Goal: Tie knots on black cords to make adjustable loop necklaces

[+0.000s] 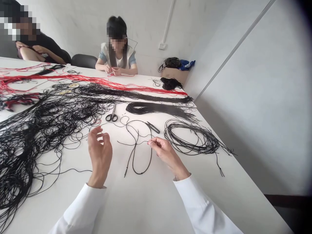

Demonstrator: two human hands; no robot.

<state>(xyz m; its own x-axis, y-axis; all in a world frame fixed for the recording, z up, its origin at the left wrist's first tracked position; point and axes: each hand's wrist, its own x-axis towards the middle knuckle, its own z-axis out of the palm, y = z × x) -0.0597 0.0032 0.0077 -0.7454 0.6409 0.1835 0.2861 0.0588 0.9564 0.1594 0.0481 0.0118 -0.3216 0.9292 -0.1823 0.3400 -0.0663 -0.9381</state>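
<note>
A knotted black cord (142, 173) lies in a loop on the white table between my hands. My right hand (162, 148) is closed in a pinch on a thin end of black cord, just right of the crossing strands. At the left of the loop, my left hand (100, 146) is raised with its fingers curled and apart; nothing shows in it. Black-handled scissors (111, 117) lie beyond my left hand, and small black snips (153, 127) rest just beyond my right hand.
Tangled black cord (21, 149) covers the table's left side. Coiled black cords (170, 139) lie at the right, near the table edge. Bundles of black cord (156, 110) and red cord (117, 85) stretch across farther back. Two people sit beyond the table.
</note>
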